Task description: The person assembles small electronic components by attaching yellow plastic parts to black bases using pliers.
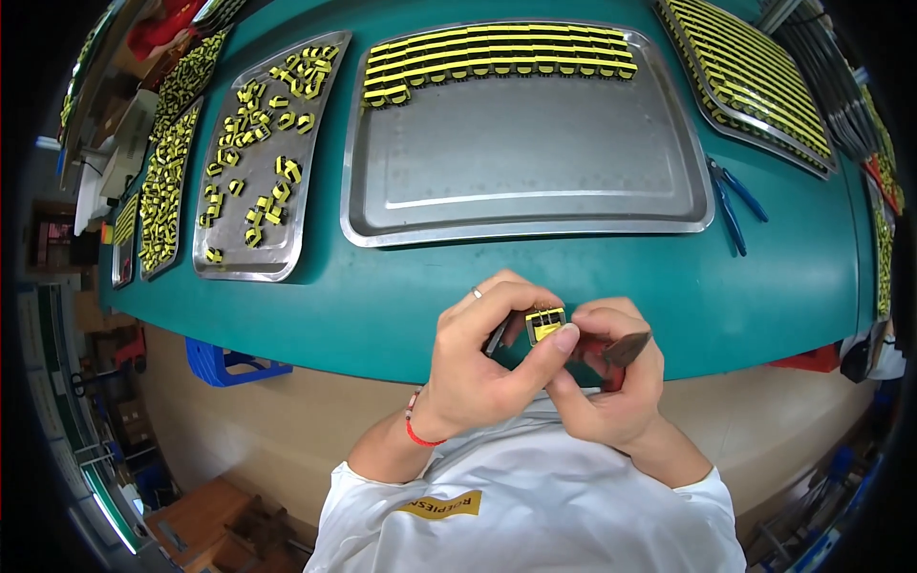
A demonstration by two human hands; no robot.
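Observation:
My left hand pinches a small transformer with yellow tape, a dark core and thin pins, between thumb and fingers. A dark, narrow metal piece shows beside the left fingers; what it belongs to is hidden. In my right hand is a red-handled tool with a flat, brownish metal end that sticks out past the fingers. Its other end is covered, so its exact kind cannot be made out. Both hands are close together in front of my body, with the right fingertips by the transformer.
A large metal tray ahead carries rows of transformers along its far side. To its left, a narrower tray bears scattered ones. A full tray stands far right, near blue-handled cutters. A blue plastic stool is below the green table.

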